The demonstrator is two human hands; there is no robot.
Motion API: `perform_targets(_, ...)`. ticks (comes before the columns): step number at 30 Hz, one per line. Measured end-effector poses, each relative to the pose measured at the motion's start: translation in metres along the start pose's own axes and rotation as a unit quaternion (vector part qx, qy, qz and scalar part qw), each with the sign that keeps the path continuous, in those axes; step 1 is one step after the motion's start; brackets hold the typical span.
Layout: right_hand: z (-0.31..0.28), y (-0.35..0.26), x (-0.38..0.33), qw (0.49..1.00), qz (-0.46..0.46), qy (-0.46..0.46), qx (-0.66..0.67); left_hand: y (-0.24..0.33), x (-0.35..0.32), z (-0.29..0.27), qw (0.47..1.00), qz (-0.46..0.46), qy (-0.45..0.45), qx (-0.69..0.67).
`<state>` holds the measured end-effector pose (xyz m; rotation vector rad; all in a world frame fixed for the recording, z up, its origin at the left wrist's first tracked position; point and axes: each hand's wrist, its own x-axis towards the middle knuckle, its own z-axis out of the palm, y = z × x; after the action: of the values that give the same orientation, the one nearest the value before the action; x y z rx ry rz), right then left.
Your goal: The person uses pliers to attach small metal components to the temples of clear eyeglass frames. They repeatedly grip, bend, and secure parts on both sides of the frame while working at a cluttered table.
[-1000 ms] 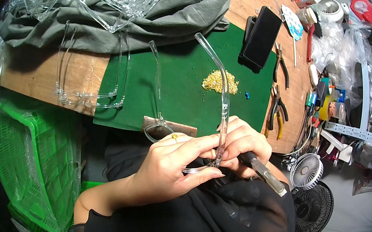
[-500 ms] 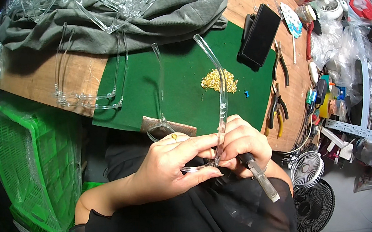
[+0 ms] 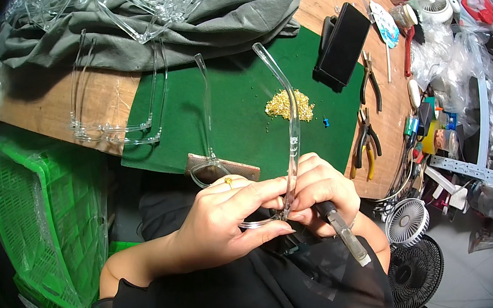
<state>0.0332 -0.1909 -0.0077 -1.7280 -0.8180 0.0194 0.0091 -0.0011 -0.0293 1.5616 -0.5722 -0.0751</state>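
Note:
Clear plastic eyeglasses (image 3: pixel 291 132) are held between my hands, one arm of the glasses standing up over the mat and the other further left. My left hand (image 3: pixel 220 216), with a gold ring, pinches the front by the hinge between thumb and fingers. On the other side of that hinge, my right hand (image 3: pixel 325 187) has its fingers closed against the glasses. A slim tool (image 3: pixel 348 239) with a dark grip and a clear end also sits in my right hand, pointing down to the right. Its working tip is hidden by my fingers.
A pile of tiny gold pieces (image 3: pixel 289 106) and a blue pin (image 3: pixel 326 123) lie on the green mat (image 3: pixel 232 93). Right of them are a black phone (image 3: pixel 341 45) and pliers (image 3: pixel 367 141). More clear frames (image 3: pixel 122 130) lie left, others on grey cloth (image 3: pixel 230 31).
The view has shifted very slightly. The upright arm of the glasses leans a touch further left; both hands keep their grip in nearly the same place.

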Motion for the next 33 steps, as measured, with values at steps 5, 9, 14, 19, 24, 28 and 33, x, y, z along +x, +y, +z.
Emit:
perform_targets(5,-0.0018,-0.0007,0.0013,1.000,-0.005,-0.016,-0.014,0.0009,0.0002,-0.0011,1.000,-0.008,-0.006,-0.005)
perform_targets(9,-0.0031,-0.0036,0.0035,0.998,-0.014,-0.031,-0.060,0.0005,0.0000,-0.0016,1.000,0.003,-0.001,0.017)
perform_targets(14,-0.0003,-0.0048,0.0000,0.996,-0.014,-0.017,-0.087,0.0009,0.0009,-0.0017,1.000,0.010,0.008,0.025)
perform_targets(19,0.0006,-0.0037,-0.0003,0.997,-0.009,-0.015,-0.080,0.0011,0.0008,-0.0028,0.999,0.010,0.008,0.032)
perform_targets(24,0.0019,-0.0043,0.0007,0.998,0.000,-0.006,-0.069,-0.0003,0.0004,-0.0029,1.000,0.008,0.008,0.027)
perform_targets(28,0.0029,-0.0046,0.0016,0.998,0.007,-0.002,-0.055,-0.0005,0.0000,-0.0033,1.000,-0.004,-0.001,0.011)
perform_targets(33,-0.0011,-0.0070,0.0042,0.997,0.007,-0.026,-0.068,-0.0010,0.0004,-0.0030,1.000,0.000,-0.002,0.007)
